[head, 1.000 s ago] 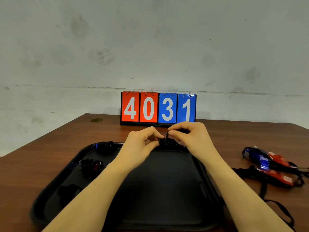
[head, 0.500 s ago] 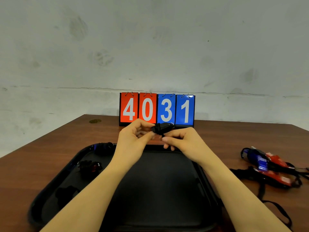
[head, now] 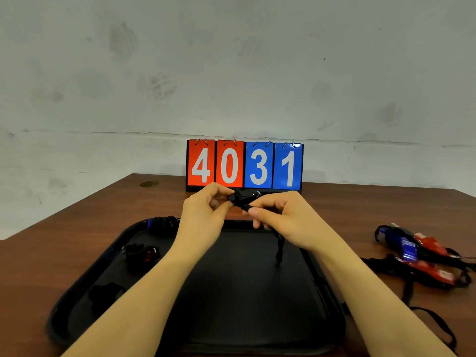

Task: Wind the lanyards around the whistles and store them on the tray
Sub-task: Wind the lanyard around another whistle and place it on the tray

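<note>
Above the far rim of the black tray [head: 64, 318] I hold a black whistle [head: 243, 197] between both hands. My left hand [head: 203, 215] pinches its left end. My right hand [head: 280, 217] grips its right side, and the black lanyard [head: 279, 247] hangs from under that hand down to the tray. Three wound whistles lie along the tray's left side: a blue one [head: 162, 224] at the far corner, a red one [head: 141, 252] below it, and a black one [head: 105, 295] nearest me.
Several red and blue whistles [head: 417, 256] with loose black lanyards lie in a heap on the brown table [head: 77, 228] right of the tray. A flip scoreboard [head: 244, 164] reading 4031 stands at the table's far edge against the wall.
Both hands rose from the tray's far rim with the whistle. The lanyard's loose end now hangs below my right hand.
</note>
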`<act>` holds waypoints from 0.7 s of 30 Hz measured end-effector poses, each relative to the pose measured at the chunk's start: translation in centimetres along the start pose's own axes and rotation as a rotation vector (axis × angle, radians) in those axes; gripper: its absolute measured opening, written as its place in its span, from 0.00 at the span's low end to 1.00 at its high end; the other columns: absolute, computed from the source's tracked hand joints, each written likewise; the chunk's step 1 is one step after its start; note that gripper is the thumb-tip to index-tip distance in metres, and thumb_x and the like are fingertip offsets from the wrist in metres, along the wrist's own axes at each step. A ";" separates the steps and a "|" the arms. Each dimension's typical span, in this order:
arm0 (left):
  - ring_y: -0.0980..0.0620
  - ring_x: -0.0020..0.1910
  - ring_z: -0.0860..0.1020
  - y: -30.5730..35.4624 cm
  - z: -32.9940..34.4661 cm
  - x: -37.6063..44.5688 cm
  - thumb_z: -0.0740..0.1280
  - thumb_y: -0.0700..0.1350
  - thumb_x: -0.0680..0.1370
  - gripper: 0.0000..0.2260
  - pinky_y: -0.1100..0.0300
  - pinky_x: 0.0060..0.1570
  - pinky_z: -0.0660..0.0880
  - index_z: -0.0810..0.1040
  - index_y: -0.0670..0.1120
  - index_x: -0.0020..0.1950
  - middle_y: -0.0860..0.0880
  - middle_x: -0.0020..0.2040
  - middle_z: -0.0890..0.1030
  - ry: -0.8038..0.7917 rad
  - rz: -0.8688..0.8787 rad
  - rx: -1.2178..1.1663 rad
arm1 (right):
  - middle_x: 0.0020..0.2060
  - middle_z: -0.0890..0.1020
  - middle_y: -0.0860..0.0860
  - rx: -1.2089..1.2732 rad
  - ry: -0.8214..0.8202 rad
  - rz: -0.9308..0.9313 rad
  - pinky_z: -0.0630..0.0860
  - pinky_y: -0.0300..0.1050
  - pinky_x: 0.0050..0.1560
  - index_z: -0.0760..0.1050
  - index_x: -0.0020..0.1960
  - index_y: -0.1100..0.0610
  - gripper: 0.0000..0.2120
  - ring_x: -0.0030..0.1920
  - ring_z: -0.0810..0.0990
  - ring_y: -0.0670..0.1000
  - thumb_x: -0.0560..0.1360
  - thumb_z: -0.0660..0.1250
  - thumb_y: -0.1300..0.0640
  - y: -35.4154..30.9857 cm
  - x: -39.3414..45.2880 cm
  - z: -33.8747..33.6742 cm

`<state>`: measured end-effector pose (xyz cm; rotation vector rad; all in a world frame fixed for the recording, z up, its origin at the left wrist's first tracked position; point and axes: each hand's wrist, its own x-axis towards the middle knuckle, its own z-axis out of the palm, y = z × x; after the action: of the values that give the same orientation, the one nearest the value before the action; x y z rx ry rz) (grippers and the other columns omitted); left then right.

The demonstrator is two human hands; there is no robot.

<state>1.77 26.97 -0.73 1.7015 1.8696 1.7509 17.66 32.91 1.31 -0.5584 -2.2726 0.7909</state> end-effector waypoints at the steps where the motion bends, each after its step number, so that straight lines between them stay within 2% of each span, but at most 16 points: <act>1: 0.56 0.40 0.78 -0.1 0.0 0.0 0.68 0.39 0.75 0.09 0.70 0.41 0.71 0.77 0.53 0.48 0.52 0.40 0.79 -0.006 0.008 0.030 | 0.38 0.81 0.46 -0.148 0.037 -0.046 0.74 0.35 0.45 0.80 0.51 0.53 0.07 0.41 0.77 0.41 0.77 0.63 0.56 0.2 0.0 0.2; 3: 0.56 0.39 0.76 -0.2 0.0 0.0 0.68 0.39 0.75 0.08 0.70 0.41 0.70 0.77 0.52 0.50 0.52 0.40 0.79 -0.018 0.028 0.080 | 0.44 0.80 0.48 -0.522 0.171 -0.218 0.73 0.37 0.45 0.79 0.52 0.55 0.09 0.45 0.77 0.45 0.77 0.62 0.55 0.6 0.2 0.5; 5: 0.56 0.39 0.76 -0.3 0.1 0.0 0.68 0.40 0.75 0.08 0.71 0.41 0.70 0.77 0.51 0.51 0.53 0.40 0.79 -0.030 0.043 0.105 | 0.45 0.80 0.52 -0.712 0.265 -0.343 0.71 0.36 0.42 0.79 0.49 0.58 0.09 0.44 0.79 0.50 0.75 0.62 0.56 1.0 0.3 0.8; 8: 0.56 0.41 0.77 -0.2 0.0 -0.1 0.67 0.40 0.75 0.09 0.73 0.42 0.70 0.78 0.51 0.52 0.53 0.42 0.79 -0.055 0.061 0.119 | 0.44 0.82 0.52 -0.699 0.310 -0.370 0.72 0.35 0.38 0.78 0.48 0.58 0.09 0.41 0.81 0.51 0.74 0.62 0.56 1.3 0.3 0.8; 10: 0.58 0.42 0.77 -0.1 0.0 -0.2 0.67 0.39 0.75 0.09 0.73 0.43 0.70 0.78 0.51 0.52 0.54 0.42 0.80 -0.077 0.070 0.121 | 0.42 0.82 0.53 -0.666 0.335 -0.370 0.77 0.39 0.36 0.78 0.49 0.59 0.09 0.40 0.81 0.52 0.74 0.62 0.57 1.5 0.2 0.8; 12: 0.59 0.42 0.77 0.0 0.0 -0.3 0.67 0.39 0.75 0.09 0.73 0.43 0.69 0.77 0.52 0.51 0.55 0.42 0.80 -0.099 0.080 0.129 | 0.42 0.82 0.55 -0.607 0.339 -0.334 0.81 0.47 0.39 0.78 0.51 0.61 0.08 0.43 0.81 0.54 0.74 0.65 0.61 1.7 0.2 0.9; 14: 0.59 0.43 0.77 0.2 0.1 -0.5 0.67 0.40 0.75 0.09 0.72 0.44 0.70 0.77 0.52 0.52 0.55 0.43 0.80 -0.121 0.091 0.145 | 0.44 0.82 0.56 -0.577 0.340 -0.311 0.81 0.50 0.42 0.77 0.53 0.61 0.09 0.47 0.80 0.54 0.75 0.65 0.61 1.9 0.2 0.9; 18: 0.56 0.44 0.77 0.4 0.1 -0.5 0.67 0.40 0.75 0.09 0.67 0.47 0.74 0.77 0.50 0.53 0.53 0.44 0.80 -0.153 0.111 0.159 | 0.47 0.81 0.55 -0.531 0.342 -0.253 0.78 0.46 0.51 0.77 0.56 0.60 0.10 0.52 0.78 0.51 0.76 0.64 0.59 2.1 0.5 0.7; 21: 0.59 0.42 0.77 0.6 0.0 -0.6 0.66 0.40 0.75 0.08 0.72 0.44 0.72 0.78 0.50 0.52 0.56 0.41 0.79 -0.172 0.130 0.162 | 0.45 0.81 0.52 -0.422 0.364 -0.197 0.75 0.39 0.52 0.78 0.54 0.59 0.09 0.48 0.76 0.45 0.76 0.64 0.59 2.0 0.5 0.8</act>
<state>2.36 26.40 -0.61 2.0026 1.9096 1.4718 17.07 34.32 -0.24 -0.5980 -2.1095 0.0938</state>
